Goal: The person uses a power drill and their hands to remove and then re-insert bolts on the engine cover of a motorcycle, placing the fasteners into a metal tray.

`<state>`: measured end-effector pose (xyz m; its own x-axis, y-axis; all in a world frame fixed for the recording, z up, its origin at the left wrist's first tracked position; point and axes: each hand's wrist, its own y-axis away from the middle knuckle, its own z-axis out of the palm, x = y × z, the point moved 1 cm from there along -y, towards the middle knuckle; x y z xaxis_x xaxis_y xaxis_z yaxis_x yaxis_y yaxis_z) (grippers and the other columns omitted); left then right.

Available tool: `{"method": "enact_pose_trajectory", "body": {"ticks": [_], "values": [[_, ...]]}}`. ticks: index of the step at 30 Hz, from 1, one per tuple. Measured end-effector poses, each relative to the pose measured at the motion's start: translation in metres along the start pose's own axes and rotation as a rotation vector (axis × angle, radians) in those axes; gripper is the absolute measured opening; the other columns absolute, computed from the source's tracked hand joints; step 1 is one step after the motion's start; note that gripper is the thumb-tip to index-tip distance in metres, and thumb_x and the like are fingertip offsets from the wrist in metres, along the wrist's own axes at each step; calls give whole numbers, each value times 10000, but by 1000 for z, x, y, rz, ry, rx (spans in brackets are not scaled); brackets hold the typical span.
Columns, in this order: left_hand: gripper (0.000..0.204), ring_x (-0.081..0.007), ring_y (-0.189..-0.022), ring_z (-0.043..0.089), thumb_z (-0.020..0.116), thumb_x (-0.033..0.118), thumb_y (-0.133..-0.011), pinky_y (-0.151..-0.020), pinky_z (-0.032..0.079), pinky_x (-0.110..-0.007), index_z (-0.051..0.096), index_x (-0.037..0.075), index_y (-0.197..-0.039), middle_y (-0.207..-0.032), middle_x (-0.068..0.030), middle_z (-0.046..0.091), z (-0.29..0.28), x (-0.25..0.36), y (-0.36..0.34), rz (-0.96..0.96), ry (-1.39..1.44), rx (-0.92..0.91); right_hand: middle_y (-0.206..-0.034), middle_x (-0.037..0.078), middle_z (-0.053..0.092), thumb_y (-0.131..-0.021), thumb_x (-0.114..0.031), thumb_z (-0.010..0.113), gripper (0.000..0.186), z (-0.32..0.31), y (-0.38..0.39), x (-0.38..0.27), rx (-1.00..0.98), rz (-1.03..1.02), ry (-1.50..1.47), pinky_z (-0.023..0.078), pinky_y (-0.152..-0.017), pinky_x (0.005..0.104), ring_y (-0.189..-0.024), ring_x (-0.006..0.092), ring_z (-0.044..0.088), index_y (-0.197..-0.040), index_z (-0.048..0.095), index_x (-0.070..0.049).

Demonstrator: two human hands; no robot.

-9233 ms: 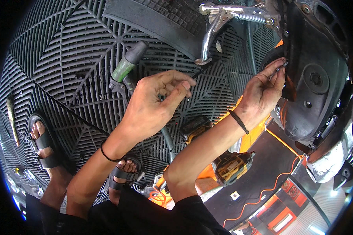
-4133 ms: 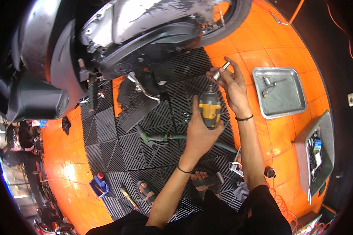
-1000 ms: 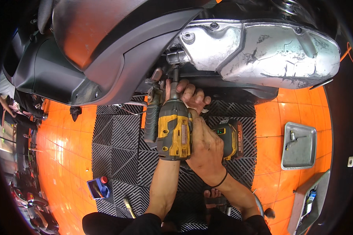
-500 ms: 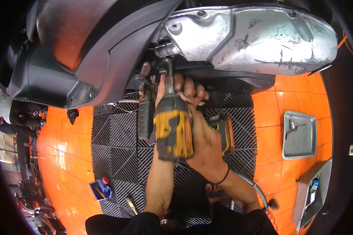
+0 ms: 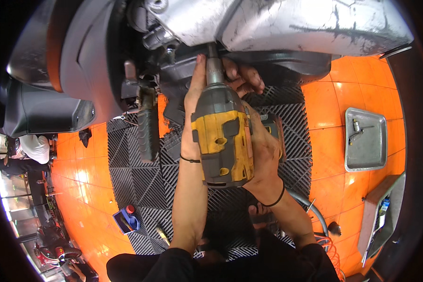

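Observation:
A yellow and black cordless impact wrench point(image 5: 223, 145) is pointed away from me, with its socket point(image 5: 215, 70) up at the lower edge of a scuffed silver cover point(image 5: 286, 28). My right hand point(image 5: 266, 150) is closed around its handle, which is mostly hidden under the body. My left hand point(image 5: 195, 101) cradles the front of the tool from below, with a digit stretched along the left side of the socket and fingers curling up on its right. What the socket's tip meets is hidden behind the cover's edge.
Black vehicle panels point(image 5: 87, 61) and a hanging black footrest point(image 5: 148, 127) are at left. Black ribbed mats point(image 5: 136, 174) lie on orange tiles point(image 5: 324, 160). At right stand a metal tray point(image 5: 365, 157) with a small tool and a grey bin point(image 5: 371, 216). A blue container point(image 5: 122, 223) sits lower left.
The wrench and both hands have shifted right and forward, from beside a cylindrical metal part to beneath the silver cover. My view has moved closer to the vehicle.

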<state>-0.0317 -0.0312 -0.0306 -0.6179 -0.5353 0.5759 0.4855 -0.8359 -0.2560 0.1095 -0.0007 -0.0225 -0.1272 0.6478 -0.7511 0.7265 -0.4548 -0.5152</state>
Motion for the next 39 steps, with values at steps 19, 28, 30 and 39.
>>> {"method": "enact_pose_trajectory", "body": {"ticks": [19, 28, 30, 39], "values": [[581, -345, -873, 592, 211, 488, -1088, -891, 454, -427, 503, 53, -837, -903, -259, 637, 54, 3, 19, -21, -102, 146, -1119, 196, 666, -801, -124, 700, 613, -17, 12, 3, 80, 8, -127, 573, -721, 354, -866, 301, 713, -1362, 518, 44], [590, -369, -951, 612, 226, 493, -1090, -928, 492, -444, 519, 30, -870, -921, -267, 644, 55, -33, -9, -166, -309, 209, -1152, 174, 670, -798, -127, 713, 601, -33, 23, 48, 236, 84, -241, 585, -753, 357, -900, 297, 719, -1354, 534, 15], [585, -369, -961, 611, 234, 493, -1089, -928, 491, -444, 519, 29, -875, -931, -271, 645, 55, -28, -15, -143, -319, 144, -1127, 166, 669, -791, -133, 718, 615, -34, 16, 43, 243, 85, -227, 584, -742, 356, -883, 303, 714, -1358, 532, 14], [518, -350, -929, 592, 307, 472, -1081, -932, 485, -441, 514, 43, -877, -860, -200, 610, 45, -39, -36, -170, -347, 145, -1108, 217, 683, -827, -179, 694, 578, -46, 15, 44, 107, 109, -128, 579, -758, 352, -893, 292, 722, -1328, 545, 66]]}}
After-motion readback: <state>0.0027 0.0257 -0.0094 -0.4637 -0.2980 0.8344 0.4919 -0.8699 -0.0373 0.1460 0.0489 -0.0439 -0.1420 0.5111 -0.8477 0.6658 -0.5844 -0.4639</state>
